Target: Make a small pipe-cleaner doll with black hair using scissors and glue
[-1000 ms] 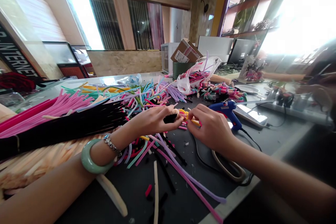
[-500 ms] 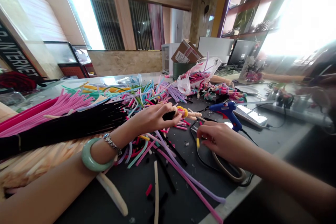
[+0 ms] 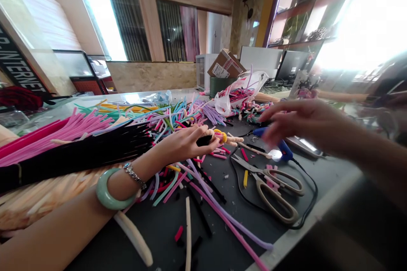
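My left hand (image 3: 194, 142) is closed around a small pipe-cleaner doll (image 3: 224, 137), with a black head part, a yellow band and beige legs that point right. My right hand (image 3: 292, 123), smeared by motion, is raised over the blue glue gun (image 3: 284, 149) and partly hides it; its fingers look apart and nothing shows in them. Below it on the dark tabletop lie open scissors (image 3: 265, 178) with beige handles. Next to their blades rests a short yellow pipe-cleaner piece (image 3: 245, 178).
Bundles of black (image 3: 95, 152) and pink pipe cleaners (image 3: 79, 129) lie at left. Mixed coloured stems are heaped in the middle, with a plastic bag (image 3: 244, 87) behind. Loose lilac and pink stems cross the front. A black cord (image 3: 313, 194) curves around the scissors.
My right hand has let go of the yellow piece, which now lies on the table, and has moved up over the glue gun, uncovering the scissors. My left hand stays put.
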The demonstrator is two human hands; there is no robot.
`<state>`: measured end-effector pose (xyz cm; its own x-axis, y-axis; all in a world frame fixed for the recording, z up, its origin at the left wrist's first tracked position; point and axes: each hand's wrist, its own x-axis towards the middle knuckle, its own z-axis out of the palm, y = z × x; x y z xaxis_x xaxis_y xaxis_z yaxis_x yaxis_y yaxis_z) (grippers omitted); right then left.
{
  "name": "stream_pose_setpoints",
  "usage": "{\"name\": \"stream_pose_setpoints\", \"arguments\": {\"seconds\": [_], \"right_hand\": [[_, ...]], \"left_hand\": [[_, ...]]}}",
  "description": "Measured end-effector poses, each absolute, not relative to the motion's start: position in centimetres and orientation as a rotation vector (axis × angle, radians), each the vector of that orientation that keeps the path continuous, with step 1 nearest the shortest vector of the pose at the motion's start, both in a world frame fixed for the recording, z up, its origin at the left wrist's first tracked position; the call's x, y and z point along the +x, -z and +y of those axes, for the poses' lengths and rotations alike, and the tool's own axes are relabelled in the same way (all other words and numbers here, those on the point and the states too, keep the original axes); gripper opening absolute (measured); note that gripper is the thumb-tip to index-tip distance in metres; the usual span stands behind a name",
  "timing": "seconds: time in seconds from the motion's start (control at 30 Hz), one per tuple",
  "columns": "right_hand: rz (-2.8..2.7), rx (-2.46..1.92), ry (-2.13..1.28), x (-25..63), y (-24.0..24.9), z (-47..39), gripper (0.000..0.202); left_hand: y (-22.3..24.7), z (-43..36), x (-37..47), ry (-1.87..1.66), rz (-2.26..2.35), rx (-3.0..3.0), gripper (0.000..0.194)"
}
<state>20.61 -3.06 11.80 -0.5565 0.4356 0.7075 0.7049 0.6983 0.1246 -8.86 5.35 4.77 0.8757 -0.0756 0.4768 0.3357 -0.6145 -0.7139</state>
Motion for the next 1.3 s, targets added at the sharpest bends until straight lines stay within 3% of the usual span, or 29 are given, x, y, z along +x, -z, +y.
{"name": "stream_pose_setpoints", "arguments": {"seconds": [0.1, 0.2, 0.47, 0.73, 0.87, 0.97, 1.13, 1.3], "right_hand": [[-2.037, -0.989, 0.674, 20.2, -10.2, -4.4, 0.032], [-2.051, -1.210, 0.500, 20.1, -7.2, -6.5, 0.034], [-2.085, -1.295, 0.295, 21.8, -1.3, -10.0, 0.021], [-2.136, -1.239, 0.462, 23.8, -0.2, -10.7, 0.036], [-2.182, -1.282, 0.538, 23.3, -0.2, -10.4, 0.026], [-2.207, -1.414, 0.545, 23.2, 0.1, -9.9, 0.033], [-2.329, -1.670, 0.401, 23.7, 1.1, -8.9, 0.046], [-2.364, -1.807, 0.125, 23.1, 0.1, -8.0, 0.045]], "left_hand": [[-4.9, 5.4, -8.9, 0.606, -0.187, -2.156, 0.036], [-5.0, 5.3, -9.0, 0.587, -0.219, -2.176, 0.040], [-4.8, 5.5, -9.0, 0.598, -0.238, -2.295, 0.038], [-4.6, 5.7, -9.2, 0.585, -0.261, -2.233, 0.041], [-4.8, 5.5, -9.1, 0.584, -0.258, -2.216, 0.043], [-5.0, 5.3, -9.0, 0.591, -0.223, -2.191, 0.042], [-5.2, 5.1, -8.9, 0.643, -0.157, -2.152, 0.039], [-5.1, 5.2, -9.0, 0.701, -0.078, -2.185, 0.039]]}}
